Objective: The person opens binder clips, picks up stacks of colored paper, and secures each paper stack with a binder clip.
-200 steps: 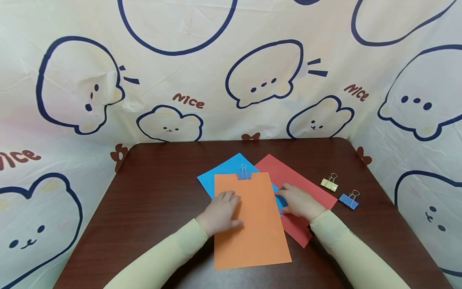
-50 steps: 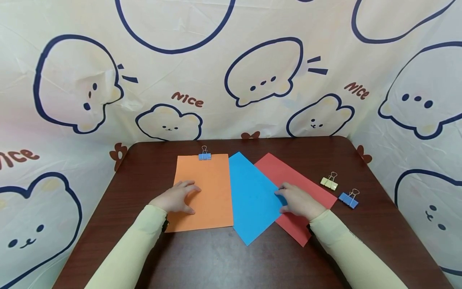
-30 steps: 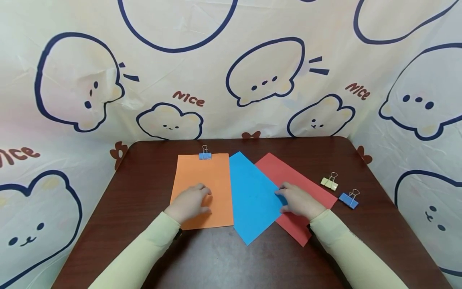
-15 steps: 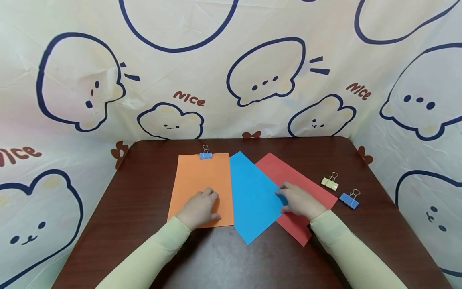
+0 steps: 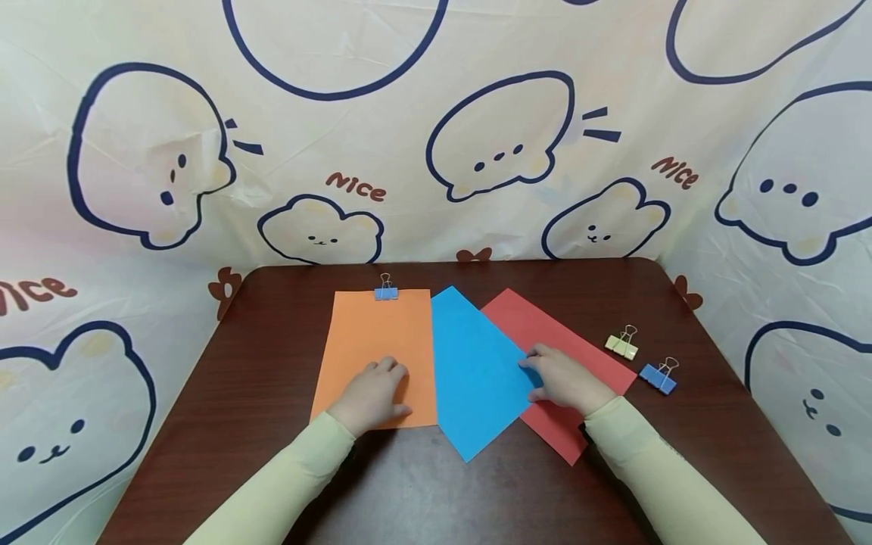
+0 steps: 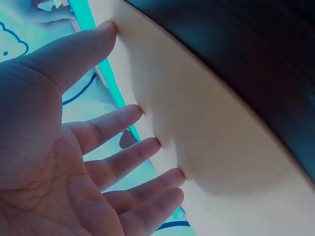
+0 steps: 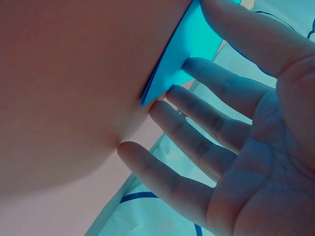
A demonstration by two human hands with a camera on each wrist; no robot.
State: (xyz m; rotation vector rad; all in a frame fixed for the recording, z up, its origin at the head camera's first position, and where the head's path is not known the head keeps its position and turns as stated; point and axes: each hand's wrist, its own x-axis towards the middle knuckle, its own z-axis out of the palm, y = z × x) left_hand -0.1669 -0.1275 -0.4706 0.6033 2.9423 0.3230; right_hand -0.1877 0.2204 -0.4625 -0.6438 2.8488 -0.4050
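An orange sheet of paper (image 5: 381,325) lies flat at the left, with a blue binder clip (image 5: 386,293) clamped on its far edge. My left hand (image 5: 371,395) rests spread fingertips on its near part; in the left wrist view the fingertips (image 6: 135,112) press on the paper. Beside it lies a slanted blue sheet (image 5: 477,378), its left side under or against the orange one. A red sheet (image 5: 545,325) is partly beneath the blue. My right hand (image 5: 562,380) touches the blue sheet's right corner (image 7: 165,73) and the red paper (image 7: 74,88) with extended fingers.
A pale yellow binder clip (image 5: 622,346) and another blue binder clip (image 5: 658,378) lie right of the red sheet, handles up. The dark brown table (image 5: 272,356) meets a patterned cloth backdrop (image 5: 409,136) at its back and sides.
The orange sheet with its clip has moved left and away, uncovering much of the blue sheet. Since then my left hand has slid right and nearer on the orange paper. My right hand stays put.
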